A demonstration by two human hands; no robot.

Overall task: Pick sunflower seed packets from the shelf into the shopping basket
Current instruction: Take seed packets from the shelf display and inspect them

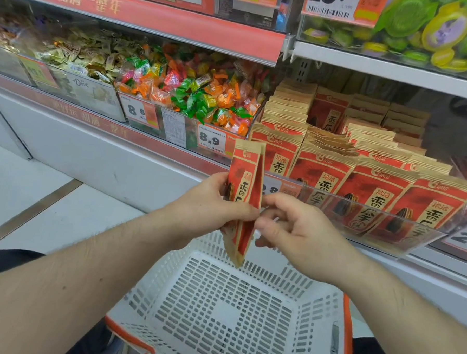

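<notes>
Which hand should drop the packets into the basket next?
Left. The left hand already grips the sunflower seed packets directly above the white basket. The right hand only touches their edge with loosely curled fingers.

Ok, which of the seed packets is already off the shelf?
Only the red packet gripped in the left hand above the white basket; all the others stand in rows behind the clear shelf front.

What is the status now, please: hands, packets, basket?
Left hand grips two seed packets above the basket. Right hand beside them, fingers curled, contact unclear. Nothing seen inside basket. Path down clear.
</notes>
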